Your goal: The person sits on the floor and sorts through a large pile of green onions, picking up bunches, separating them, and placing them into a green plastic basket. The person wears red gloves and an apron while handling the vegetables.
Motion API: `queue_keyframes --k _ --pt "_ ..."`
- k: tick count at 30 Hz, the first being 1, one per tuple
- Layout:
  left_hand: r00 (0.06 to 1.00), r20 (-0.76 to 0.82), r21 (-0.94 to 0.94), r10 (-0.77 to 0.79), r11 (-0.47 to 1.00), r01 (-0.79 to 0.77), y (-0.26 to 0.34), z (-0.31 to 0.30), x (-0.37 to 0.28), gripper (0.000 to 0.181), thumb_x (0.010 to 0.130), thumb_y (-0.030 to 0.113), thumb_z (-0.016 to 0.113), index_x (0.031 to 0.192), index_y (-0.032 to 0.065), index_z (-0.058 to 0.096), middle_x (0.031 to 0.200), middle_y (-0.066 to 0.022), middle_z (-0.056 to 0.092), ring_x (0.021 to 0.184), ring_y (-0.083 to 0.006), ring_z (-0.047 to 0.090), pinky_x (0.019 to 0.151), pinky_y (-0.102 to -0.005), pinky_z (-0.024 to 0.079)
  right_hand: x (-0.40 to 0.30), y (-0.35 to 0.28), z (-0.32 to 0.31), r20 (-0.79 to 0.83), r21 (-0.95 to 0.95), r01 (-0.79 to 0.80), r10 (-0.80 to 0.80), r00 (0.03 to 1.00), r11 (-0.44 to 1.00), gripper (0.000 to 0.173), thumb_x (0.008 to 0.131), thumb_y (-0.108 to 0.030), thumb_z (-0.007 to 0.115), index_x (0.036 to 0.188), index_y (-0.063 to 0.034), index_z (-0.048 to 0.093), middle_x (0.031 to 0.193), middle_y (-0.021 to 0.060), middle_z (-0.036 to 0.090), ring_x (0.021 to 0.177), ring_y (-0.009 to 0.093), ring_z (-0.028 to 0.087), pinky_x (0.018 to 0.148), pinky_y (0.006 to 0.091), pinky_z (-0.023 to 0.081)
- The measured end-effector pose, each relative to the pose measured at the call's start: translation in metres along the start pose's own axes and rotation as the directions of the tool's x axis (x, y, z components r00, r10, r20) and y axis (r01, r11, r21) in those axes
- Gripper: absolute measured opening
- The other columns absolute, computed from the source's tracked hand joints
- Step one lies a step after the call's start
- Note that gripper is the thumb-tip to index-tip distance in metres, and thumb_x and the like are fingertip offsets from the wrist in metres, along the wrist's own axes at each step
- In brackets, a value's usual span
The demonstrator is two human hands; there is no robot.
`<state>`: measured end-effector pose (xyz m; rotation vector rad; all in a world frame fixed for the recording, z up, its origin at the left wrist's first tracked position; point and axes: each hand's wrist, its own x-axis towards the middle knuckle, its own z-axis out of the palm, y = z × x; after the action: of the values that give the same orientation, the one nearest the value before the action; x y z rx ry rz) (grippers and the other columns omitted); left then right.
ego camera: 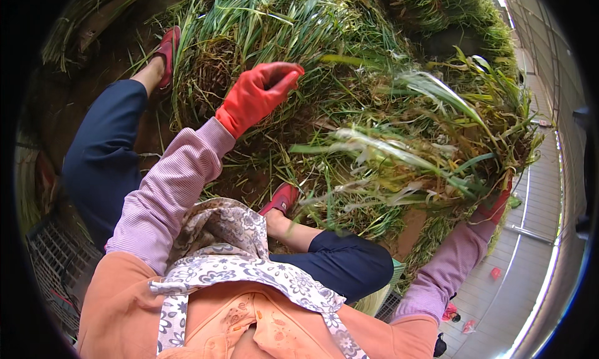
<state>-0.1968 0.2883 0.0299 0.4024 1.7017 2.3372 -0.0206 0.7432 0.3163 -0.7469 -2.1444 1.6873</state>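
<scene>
My left hand (262, 94), in a red rubber glove, is raised over the heap of long green leafy stalks (281, 31); its fingers are curled, and whether anything thin is between them cannot be told. At the right, my right hand (498, 202), also red-gloved, grips a large loose bunch of green and yellowed leaves (444, 167). The bunch is blurred, hangs towards the middle of the view and hides most of the fingers. Beneath it lies a layer of scattered leaves and stalk trimmings (346, 190).
A grey plastic crate (61, 265) stands at the lower left. More green stalks (435, 8) are piled at the upper right. A tiled walkway (500, 260) with red scraps runs beside a mesh wall (547, 45). My red shoes (284, 197) rest among the leaves.
</scene>
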Motion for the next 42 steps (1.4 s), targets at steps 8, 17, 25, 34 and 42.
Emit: queue_keyframes --k 8,17,25,34,42 --pt "0.984 0.064 0.151 0.164 0.974 -0.171 0.08 0.005 -0.014 0.024 0.09 0.009 0.061 0.114 0.0046 0.061 0.111 -0.0004 0.064 0.072 -0.0018 0.053 0.062 -0.0154 0.044 0.005 -0.019 0.004 0.004 -0.052 0.036 -0.036 0.999 0.998 0.051 0.09 -0.046 0.053 0.125 -0.0085 0.051 0.11 0.0076 0.06 0.096 0.02 0.059 0.081 0.0362 0.05" --pt "0.688 0.472 0.319 0.551 0.622 -0.716 0.109 0.069 0.005 0.022 0.082 0.025 0.07 0.099 0.0112 0.069 0.076 -0.0073 0.064 0.063 -0.0253 0.062 0.057 -0.0325 0.049 0.01 -0.036 0.018 0.036 -0.378 0.205 -0.207 0.978 0.903 0.056 0.09 -0.045 0.054 0.129 -0.0058 0.048 0.113 0.0079 0.06 0.098 0.02 0.059 0.086 0.0346 0.048" --pt "0.826 0.507 0.691 0.248 0.456 -0.561 0.121 -0.014 -0.027 0.018 0.082 0.028 0.064 0.089 0.0106 0.066 0.077 -0.0076 0.062 0.069 -0.0296 0.062 0.058 -0.0397 0.048 0.152 -0.107 -0.075 0.034 -0.719 0.172 -0.213 0.976 0.674 0.06 0.089 -0.042 0.058 0.133 -0.0035 0.045 0.116 0.0092 0.06 0.101 0.022 0.058 0.089 0.0337 0.046" --pt "0.728 0.685 0.698 0.0 0.287 -0.657 0.143 -0.015 -0.073 0.014 0.076 0.023 0.065 0.075 0.0104 0.061 0.077 -0.0063 0.059 0.075 -0.0276 0.061 0.059 -0.0392 0.049 -0.058 0.008 0.252 0.727 0.024 0.672 -0.474 0.496 0.74 0.019 0.088 -0.01 0.061 0.105 -0.0058 0.067 0.089 0.0089 0.068 0.073 0.014 0.061 0.064 0.0266 0.05" --pt "0.655 0.741 0.611 0.147 0.255 -0.749 0.149 -0.032 -0.124 0.018 0.068 0.023 0.069 0.075 0.009 0.06 0.082 -0.0072 0.061 0.076 -0.0291 0.061 0.061 -0.0395 0.05 -0.223 0.077 0.349 0.623 0.041 -0.049 0.013 0.782 0.998 0.022 0.085 -0.006 0.067 0.106 -0.001 0.062 0.089 0.0035 0.068 0.079 0.007 0.061 0.071 0.0216 0.05"
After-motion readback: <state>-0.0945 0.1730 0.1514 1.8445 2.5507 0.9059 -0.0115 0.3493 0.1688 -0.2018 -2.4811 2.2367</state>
